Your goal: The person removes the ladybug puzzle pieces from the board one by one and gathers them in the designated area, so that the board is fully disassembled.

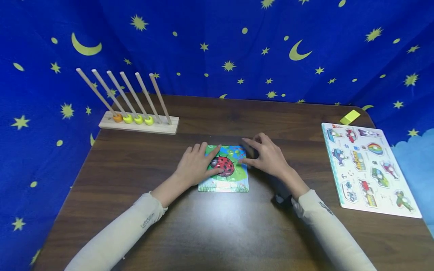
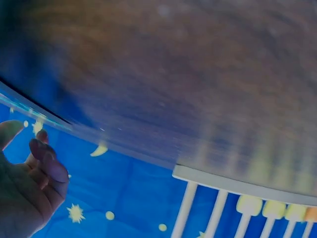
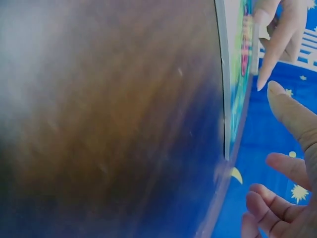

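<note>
A square ladybug jigsaw puzzle (image 1: 240,175) lies on the table in the head view, with a red, black-spotted ladybug on a green and blue picture. My left hand (image 1: 194,163) lies over its left side; the outstretched thumb and index finger reach across the picture, the thumb on the ladybug. My right hand (image 1: 269,156) hovers at the puzzle's right edge, fingers loosely bent and apart, nothing visible between them. The right wrist view catches the puzzle edge-on beside the left hand's fingers (image 3: 275,47), while the right hand (image 3: 292,173) has its fingers spread.
A wooden board with upright pegs (image 1: 162,128) stands at the back left, orange and yellow beads on some pegs. A white picture board (image 1: 342,184) with vehicle shapes lies at the right, a yellow block (image 1: 350,117) behind it. A star-patterned blue curtain (image 1: 217,49) hangs behind the table (image 1: 135,162).
</note>
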`<action>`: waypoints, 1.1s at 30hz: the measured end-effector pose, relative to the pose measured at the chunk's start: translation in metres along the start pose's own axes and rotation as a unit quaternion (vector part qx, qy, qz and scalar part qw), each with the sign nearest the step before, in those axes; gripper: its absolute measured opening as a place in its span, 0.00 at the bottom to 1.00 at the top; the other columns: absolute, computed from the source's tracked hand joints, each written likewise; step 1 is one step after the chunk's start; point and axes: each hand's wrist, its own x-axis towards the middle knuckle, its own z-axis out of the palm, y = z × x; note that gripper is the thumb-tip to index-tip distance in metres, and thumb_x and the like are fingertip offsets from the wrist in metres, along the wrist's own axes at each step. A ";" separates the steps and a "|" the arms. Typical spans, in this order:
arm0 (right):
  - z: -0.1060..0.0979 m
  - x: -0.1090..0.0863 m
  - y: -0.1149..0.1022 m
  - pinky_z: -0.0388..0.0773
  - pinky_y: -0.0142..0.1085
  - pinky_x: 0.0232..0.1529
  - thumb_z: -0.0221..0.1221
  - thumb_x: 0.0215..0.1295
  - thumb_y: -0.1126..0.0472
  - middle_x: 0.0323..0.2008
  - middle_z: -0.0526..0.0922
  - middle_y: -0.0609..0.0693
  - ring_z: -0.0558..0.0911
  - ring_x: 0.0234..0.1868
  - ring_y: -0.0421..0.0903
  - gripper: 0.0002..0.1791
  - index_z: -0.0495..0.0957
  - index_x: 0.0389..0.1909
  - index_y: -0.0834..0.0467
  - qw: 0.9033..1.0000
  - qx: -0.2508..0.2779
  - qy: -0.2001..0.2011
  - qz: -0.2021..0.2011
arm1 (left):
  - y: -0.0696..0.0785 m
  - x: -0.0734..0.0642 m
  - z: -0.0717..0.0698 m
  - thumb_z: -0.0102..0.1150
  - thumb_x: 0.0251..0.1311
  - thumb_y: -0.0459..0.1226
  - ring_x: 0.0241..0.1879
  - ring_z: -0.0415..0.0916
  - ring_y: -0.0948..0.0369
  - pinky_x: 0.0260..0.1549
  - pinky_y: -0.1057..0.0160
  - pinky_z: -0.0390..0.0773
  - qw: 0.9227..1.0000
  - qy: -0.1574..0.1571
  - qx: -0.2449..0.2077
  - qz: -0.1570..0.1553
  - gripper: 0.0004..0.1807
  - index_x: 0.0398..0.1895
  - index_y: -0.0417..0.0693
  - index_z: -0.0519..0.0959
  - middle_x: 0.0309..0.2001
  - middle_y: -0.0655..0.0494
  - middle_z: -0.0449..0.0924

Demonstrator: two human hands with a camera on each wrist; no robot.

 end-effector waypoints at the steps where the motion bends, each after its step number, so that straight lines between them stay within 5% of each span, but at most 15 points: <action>1: 0.001 -0.001 -0.001 0.69 0.38 0.25 0.74 0.48 0.40 0.44 0.73 0.57 0.71 0.34 0.48 0.42 0.77 0.64 0.54 1.000 0.005 -0.001 -0.004 | 0.001 0.000 0.000 0.38 0.62 0.74 0.39 0.67 0.55 0.32 0.61 0.69 1.000 -0.006 0.005 0.001 0.46 0.78 0.62 0.58 0.46 0.48 0.67; 13: 0.010 -0.008 -0.005 0.63 0.33 0.24 0.72 0.53 0.43 0.38 0.72 0.53 0.67 0.29 0.43 0.35 0.80 0.60 0.55 0.999 0.013 -0.041 -0.008 | 0.019 0.000 -0.002 0.32 0.64 0.73 0.49 0.75 0.52 0.37 0.59 0.77 0.998 -0.025 0.046 -0.018 0.48 0.75 0.51 0.63 0.56 0.43 0.73; 24: 0.009 -0.007 -0.007 0.63 0.32 0.23 0.72 0.54 0.42 0.35 0.72 0.53 0.67 0.28 0.43 0.36 0.80 0.60 0.58 0.998 -0.002 -0.064 0.004 | 0.038 0.008 -0.003 0.37 0.61 0.74 0.51 0.78 0.48 0.48 0.51 0.78 0.997 -0.031 -0.020 -0.067 0.53 0.72 0.42 0.66 0.60 0.42 0.73; 33: 0.011 -0.007 -0.008 0.61 0.32 0.23 0.71 0.55 0.43 0.34 0.69 0.53 0.66 0.28 0.43 0.38 0.77 0.62 0.60 0.996 0.011 -0.081 0.021 | 0.038 0.010 -0.006 0.42 0.58 0.75 0.44 0.79 0.52 0.30 0.60 0.78 0.993 -0.050 -0.055 -0.092 0.53 0.74 0.47 0.65 0.61 0.41 0.72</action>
